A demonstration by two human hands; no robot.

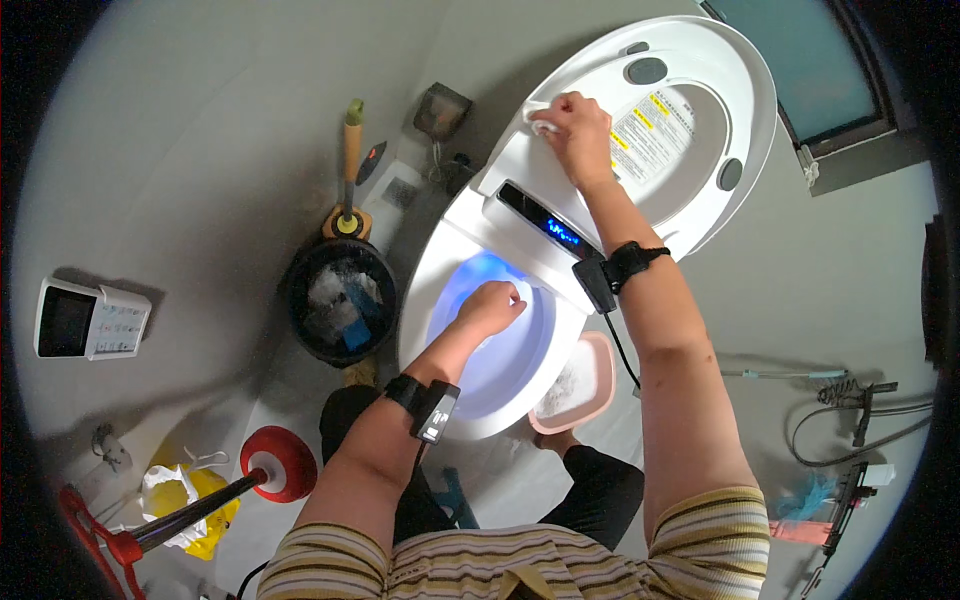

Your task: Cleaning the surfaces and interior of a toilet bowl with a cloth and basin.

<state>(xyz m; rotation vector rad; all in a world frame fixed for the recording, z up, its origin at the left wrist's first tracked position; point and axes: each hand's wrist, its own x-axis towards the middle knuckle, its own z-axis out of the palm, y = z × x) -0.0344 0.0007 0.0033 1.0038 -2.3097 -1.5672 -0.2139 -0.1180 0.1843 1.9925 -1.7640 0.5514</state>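
Observation:
My right hand (580, 135) pinches a small white wipe (543, 124) and presses it on the left edge of the raised seat and lid (745, 75) of a white smart toilet. Below that hand, a dark display strip (535, 215) with blue lit marks runs across the toilet's body. My left hand (492, 308) hovers over the bowl (500, 395), which glows blue-violet inside. Its fingers are curled in, and nothing shows in them. A printed label (655, 135) with yellow marks is stuck inside the raised lid.
Left of the toilet stands a black bin (342, 300) with rubbish in it. A pink basin (585, 385) of suds sits to the right. A red plunger-like tool (278, 465) and a yellow bag (205, 515) are at lower left. A hose (830, 455) hangs on the right wall.

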